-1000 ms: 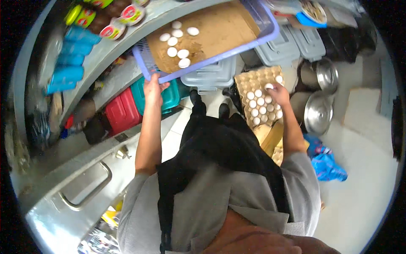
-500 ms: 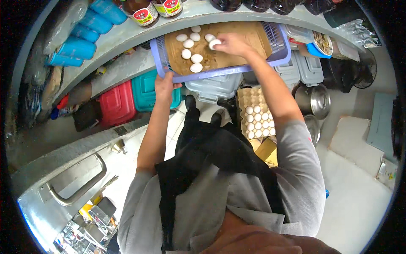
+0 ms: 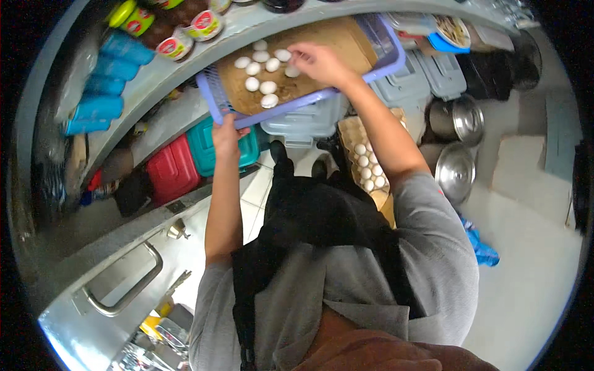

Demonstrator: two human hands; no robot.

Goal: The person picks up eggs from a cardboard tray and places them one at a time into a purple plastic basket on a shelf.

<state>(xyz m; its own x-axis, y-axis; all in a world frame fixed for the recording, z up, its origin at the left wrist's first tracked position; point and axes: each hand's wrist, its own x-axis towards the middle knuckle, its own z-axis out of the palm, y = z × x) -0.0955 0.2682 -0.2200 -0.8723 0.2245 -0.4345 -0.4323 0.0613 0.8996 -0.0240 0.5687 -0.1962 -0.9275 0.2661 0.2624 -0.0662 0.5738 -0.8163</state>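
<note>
My left hand (image 3: 228, 137) grips the near rim of a purple plastic basket (image 3: 286, 101), with the thumb resting on its edge. Flat brown cardboard (image 3: 334, 49) lines the basket. Several white eggs (image 3: 252, 84) lie loose on the cardboard's left half. My right hand (image 3: 318, 63) reaches in over the lining, its fingers curled at a partly hidden egg (image 3: 292, 72). One white egg (image 3: 283, 55) sits just beside the fingertips. The hand hides part of its own grip.
Below my right forearm stands an egg carton (image 3: 354, 143) with more white eggs. Lidded bins in teal (image 3: 210, 148), red (image 3: 176, 170) and clear plastic (image 3: 303, 123) line the low shelf. Metal pots (image 3: 455, 173) stand right. Jars (image 3: 204, 26) and blue cans (image 3: 99, 105) crowd the curved upper shelf.
The view has shifted, so basket and shelf appear further left. My right hand has moved slightly within the basket, and one more egg shows near its fingers. The left hand keeps its hold.
</note>
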